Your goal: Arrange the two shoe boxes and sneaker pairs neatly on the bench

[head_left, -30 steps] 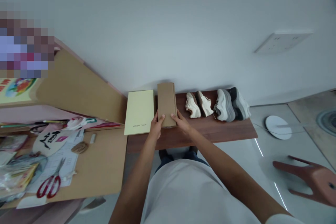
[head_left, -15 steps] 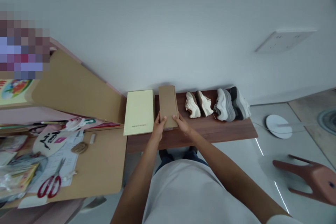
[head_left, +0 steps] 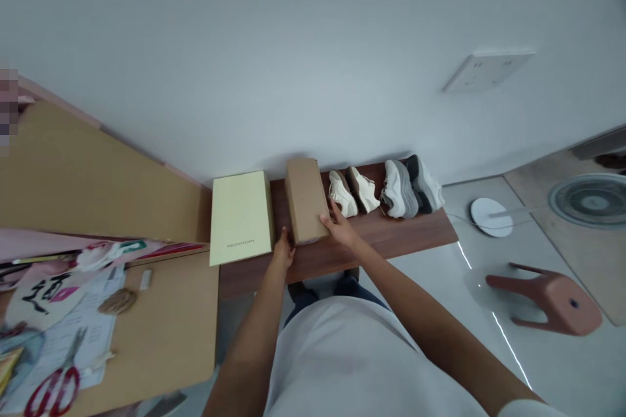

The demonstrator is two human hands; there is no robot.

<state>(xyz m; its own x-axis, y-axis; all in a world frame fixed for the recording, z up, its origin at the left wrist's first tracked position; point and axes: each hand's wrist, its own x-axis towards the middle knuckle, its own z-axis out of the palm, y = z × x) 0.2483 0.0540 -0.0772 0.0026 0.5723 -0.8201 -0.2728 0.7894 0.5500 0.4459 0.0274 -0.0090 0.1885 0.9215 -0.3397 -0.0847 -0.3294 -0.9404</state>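
Note:
A plain brown cardboard box (head_left: 307, 199) rests on the dark wooden bench (head_left: 391, 234). My right hand (head_left: 341, 228) grips its right front edge, thumb on top and fingers along the side. Low at the box's left front corner is my left hand (head_left: 283, 251), its fingers apart in the gap beside a pale yellow box (head_left: 242, 215) lettered MEIZHIYUAN. Whether the left fingers touch the brown box I cannot tell. Just right of it stands a pair of cream shoes (head_left: 353, 190), then a pair of grey and white sneakers (head_left: 409, 186).
On the left, a cardboard-topped table (head_left: 171, 319) bears red-handled scissors (head_left: 56, 384), papers and a brown coil (head_left: 117, 301). A white wall is behind the bench. To the right are a reddish stool (head_left: 557, 300), a round white base (head_left: 491, 217) and a fan (head_left: 591, 201).
My left hand has moved off the brown box's top, down and left to its side. The box has turned so its left side shows. The view has shifted right.

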